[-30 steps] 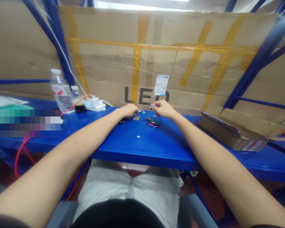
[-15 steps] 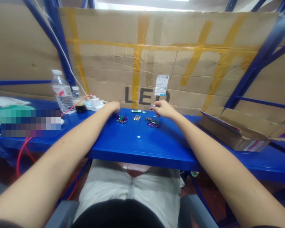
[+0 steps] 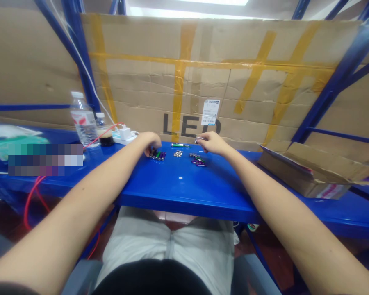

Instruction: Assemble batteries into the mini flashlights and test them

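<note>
Small coloured metal parts lie on a blue table (image 3: 184, 188). My left hand (image 3: 150, 141) is curled, fingertips down on a cluster of green and purple cylinders (image 3: 158, 155). My right hand (image 3: 211, 141) is closed in a pinch on a small silver piece (image 3: 198, 140). Between the hands lie a little heap of silver button cells (image 3: 178, 153) and a thin green tube (image 3: 180, 145). Purple and green clips (image 3: 198, 160) lie just under my right hand.
A taped cardboard sheet marked LED (image 3: 203, 82) stands behind the table. At the left are a water bottle (image 3: 81, 121), a smaller dark bottle (image 3: 103, 132), a white power strip (image 3: 124, 136) and a red cable (image 3: 30, 196). An open cardboard box (image 3: 313, 168) lies at the right.
My left hand left the middle of the table, swung left, and has come down on the green and purple cylinders. My right hand has stayed put with its silver piece.
</note>
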### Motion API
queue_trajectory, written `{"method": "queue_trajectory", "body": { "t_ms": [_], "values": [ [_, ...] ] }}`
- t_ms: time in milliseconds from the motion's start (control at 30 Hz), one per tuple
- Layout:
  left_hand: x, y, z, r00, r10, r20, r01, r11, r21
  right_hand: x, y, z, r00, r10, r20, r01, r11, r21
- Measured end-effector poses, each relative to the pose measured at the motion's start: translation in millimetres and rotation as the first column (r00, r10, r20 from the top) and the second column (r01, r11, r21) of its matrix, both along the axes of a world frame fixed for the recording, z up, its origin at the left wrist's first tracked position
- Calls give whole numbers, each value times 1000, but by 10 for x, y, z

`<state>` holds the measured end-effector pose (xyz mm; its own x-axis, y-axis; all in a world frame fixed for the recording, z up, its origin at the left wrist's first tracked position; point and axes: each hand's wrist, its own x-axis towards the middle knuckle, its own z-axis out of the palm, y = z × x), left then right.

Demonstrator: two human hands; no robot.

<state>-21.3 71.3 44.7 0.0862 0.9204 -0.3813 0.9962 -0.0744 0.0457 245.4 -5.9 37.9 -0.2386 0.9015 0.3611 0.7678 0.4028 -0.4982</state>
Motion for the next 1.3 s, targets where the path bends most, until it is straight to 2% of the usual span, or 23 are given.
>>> {"method": "queue_trajectory", "body": {
  "t_ms": [100, 167, 233, 267, 333, 367, 433, 533, 600, 700, 867, 967, 1067, 1200, 1300],
  "values": [
    [26, -29, 28, 999, 37, -11, -37, 999, 32, -6, -19, 8, 1000, -3, 19, 3, 1000, 6],
    [43, -38, 37, 997, 26, -74, -19, 995, 94, -11, -32, 13, 1000, -1, 28, 1, 1000, 3],
    [69, -38, 21, 993, -15, -115, 43, 969, 242, -14, -36, 14, 1000, -1, 25, 1, 1000, -8],
    [89, -36, 1, 994, -47, -103, 80, 937, 340, -15, -36, 13, 1000, -2, 23, 3, 1000, -13],
    [151, -30, -58, 984, -175, -23, 162, 841, 517, -18, -33, 9, 1000, -6, 22, 7, 1000, -16],
    [194, -26, -93, 961, -276, 21, 217, 797, 564, -20, -33, 7, 1000, -10, 25, 10, 1000, -12],
    [300, -14, -165, 867, -491, 82, 359, 731, 580, -24, -35, 3, 999, -17, 34, 17, 1000, -4],
    [475, 24, -254, 756, -644, 117, 501, 685, 529, -31, -42, 0, 999, -15, 47, 15, 1000, 2],
    [565, 62, -292, 732, -668, 132, 542, 689, 481, -31, -37, -2, 998, -20, 53, 20, 1000, 3],
    [624, 119, -316, 744, -654, 138, 548, 715, 434, -22, -7, -7, 995, -40, 89, 38, 999, 26],
    [574, 163, -303, 729, -660, 181, 547, 722, 424, -26, 48, -43, 980, -76, 183, 57, 993, 105],
    [534, 151, -287, 740, -642, 200, 532, 741, 409, -69, 35, -71, 972, -69, 223, 48, 994, 98],
    [499, 125, -268, 741, -634, 221, 524, 752, 400, -119, 9, -84, 976, -30, 216, 18, 998, 61],
    [477, 62, -235, 725, -649, 231, 517, 734, 440, -136, 8, -84, 985, 6, 172, -16, 998, 56],
    [539, -22, -221, 766, -619, 173, 492, 738, 462, -118, 28, -79, 990, -16, 143, 6, 998, 66]
  ]
}}
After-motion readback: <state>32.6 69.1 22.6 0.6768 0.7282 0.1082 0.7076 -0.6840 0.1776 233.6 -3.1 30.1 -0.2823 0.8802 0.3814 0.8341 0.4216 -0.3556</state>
